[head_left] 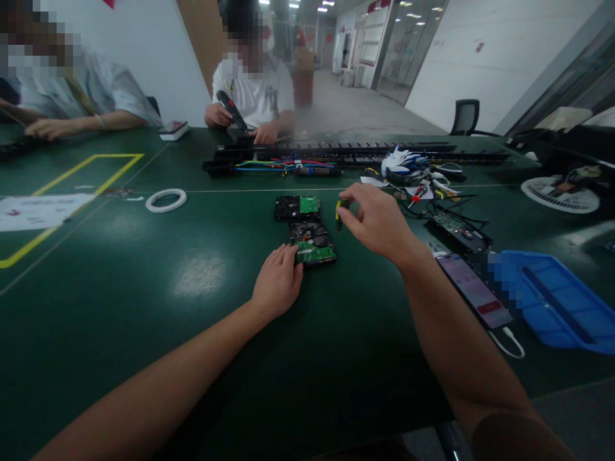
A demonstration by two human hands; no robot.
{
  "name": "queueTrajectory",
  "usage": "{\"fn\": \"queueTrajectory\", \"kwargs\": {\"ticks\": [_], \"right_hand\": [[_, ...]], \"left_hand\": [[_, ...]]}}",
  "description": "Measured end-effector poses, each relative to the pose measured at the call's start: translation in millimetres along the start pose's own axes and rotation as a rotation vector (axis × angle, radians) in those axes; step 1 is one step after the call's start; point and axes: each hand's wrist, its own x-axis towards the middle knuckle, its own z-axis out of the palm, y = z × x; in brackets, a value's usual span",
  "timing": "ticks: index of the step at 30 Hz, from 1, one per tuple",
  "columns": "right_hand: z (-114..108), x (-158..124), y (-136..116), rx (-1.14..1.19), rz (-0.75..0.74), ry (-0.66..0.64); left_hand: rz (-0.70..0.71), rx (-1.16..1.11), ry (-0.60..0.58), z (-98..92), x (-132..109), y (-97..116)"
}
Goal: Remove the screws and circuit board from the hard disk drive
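Note:
My right hand [375, 221] is closed round a small yellow and black screwdriver [339, 218], whose tip points down beside a hard drive [313, 242] with a green circuit board. My left hand [277, 280] rests at the left edge of that drive, its fingertips touching the board; whether it grips the drive cannot be made out. Just behind lies a second hard drive [291, 207], black with a green board at its right end. Both drives lie flat on the green table [230, 333].
At the right are a phone [473, 291], a blue tray [567, 301], another drive [461, 232] and tangled cables. A white ring [166, 200] lies left. Long black strips [365, 153] cross the back; a person [259, 89] opposite holds a power tool [230, 110].

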Motion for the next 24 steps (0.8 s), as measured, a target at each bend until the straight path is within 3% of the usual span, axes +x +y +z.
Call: {"fn": "queueTrajectory", "kwargs": {"ticks": [10,24], "right_hand": [[1.8,0.3,-0.4,0.034,0.065,0.031],[0.0,0.0,0.4,0.008,0.014,-0.018]], "left_hand": [[0.0,-0.012,0.009,-1.8,-0.3,1.5],[0.009,-0.014,0.027,-0.2,-0.4,1.3]]}}
